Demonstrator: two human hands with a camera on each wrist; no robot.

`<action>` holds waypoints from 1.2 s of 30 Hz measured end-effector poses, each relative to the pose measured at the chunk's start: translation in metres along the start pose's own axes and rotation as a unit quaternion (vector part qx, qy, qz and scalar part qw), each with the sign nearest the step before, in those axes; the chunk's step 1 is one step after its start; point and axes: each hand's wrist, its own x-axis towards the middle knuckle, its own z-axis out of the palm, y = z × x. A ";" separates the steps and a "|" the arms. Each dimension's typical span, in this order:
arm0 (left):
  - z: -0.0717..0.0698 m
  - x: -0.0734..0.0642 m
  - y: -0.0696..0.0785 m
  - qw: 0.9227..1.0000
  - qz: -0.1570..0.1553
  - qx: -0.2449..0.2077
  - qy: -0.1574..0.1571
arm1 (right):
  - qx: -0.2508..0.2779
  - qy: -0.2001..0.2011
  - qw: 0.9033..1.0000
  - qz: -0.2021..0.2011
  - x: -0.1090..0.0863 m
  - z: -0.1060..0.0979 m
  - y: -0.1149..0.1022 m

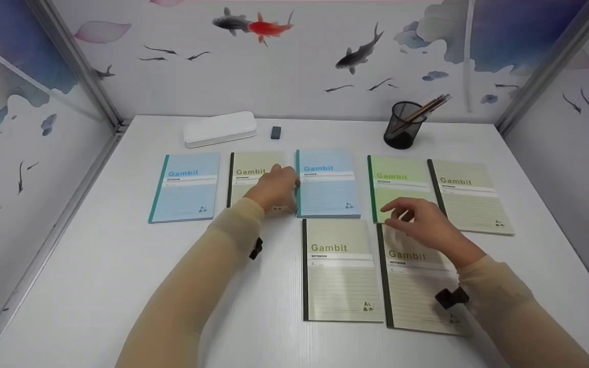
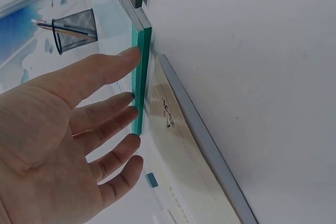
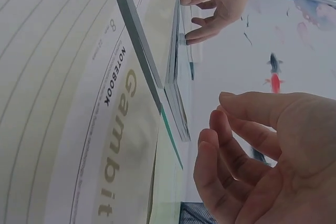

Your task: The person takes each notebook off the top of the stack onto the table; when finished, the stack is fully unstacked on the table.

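My left hand [image 1: 274, 189] reaches over a beige notebook [image 1: 238, 191] to the middle blue notebook [image 1: 327, 199]. In the left wrist view its thumb and fingertips touch the green spines [image 2: 142, 72] of two blue notebooks stacked together, the fingers only slightly bent and not wrapped round them. My right hand [image 1: 422, 222] hovers with bent fingers and nothing in its grasp, over the lower edge of a light green notebook [image 1: 397, 186] and the top of a beige notebook [image 1: 420, 296]. Another beige notebook [image 1: 343, 281] lies in front of the blue stack.
At the row's left end lies a blue notebook [image 1: 187, 199]; at its right end, a beige one [image 1: 471, 199]. Behind them are a white case [image 1: 220, 129], a dark eraser [image 1: 276, 133] and a black mesh cup [image 1: 402, 133] of pencils. Printed panels wall in the white table.
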 end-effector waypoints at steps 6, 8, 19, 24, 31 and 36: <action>-0.001 0.000 0.001 1.000 -0.006 -0.005 0.001 | -0.007 0.006 1.000 -0.010 0.021 0.007 -0.008; 0.000 0.001 0.001 1.000 -0.007 -0.007 -0.001 | -0.007 0.001 1.000 -0.010 0.028 0.010 -0.009; -0.002 0.000 0.000 1.000 -0.015 -0.011 -0.007 | -0.009 -0.010 1.000 0.011 0.067 0.022 -0.011; -0.005 0.001 -0.001 1.000 -0.021 -0.009 -0.004 | -0.013 -0.010 1.000 -0.016 0.090 0.024 -0.008; -0.003 -0.001 0.001 1.000 -0.016 -0.005 -0.001 | -0.021 -0.027 0.998 -0.059 0.114 0.024 0.000; -0.002 -0.001 0.004 1.000 -0.014 -0.008 -0.002 | -0.012 -0.042 0.998 -0.035 0.122 0.021 0.001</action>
